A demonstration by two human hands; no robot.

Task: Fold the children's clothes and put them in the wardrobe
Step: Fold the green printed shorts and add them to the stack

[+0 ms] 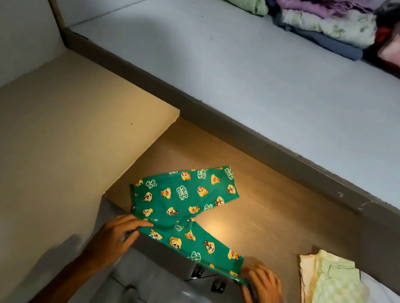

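Green children's trousers (184, 202) printed with cartoon chipmunks lie spread on a wooden shelf (273, 231), their two legs splayed in a V. My left hand (115, 236) pinches the waist corner at the shelf's front edge. My right hand (260, 286) pinches the cuff of the near leg, which hangs slightly over the edge. The far leg points toward the back right and lies flat.
A folded pale green checked garment (336, 298) lies on the shelf's right end. A higher white shelf (235, 64) behind holds stacks of folded clothes (329, 19) at its back right. A beige panel (49, 138) stands at left. Floor shows below.
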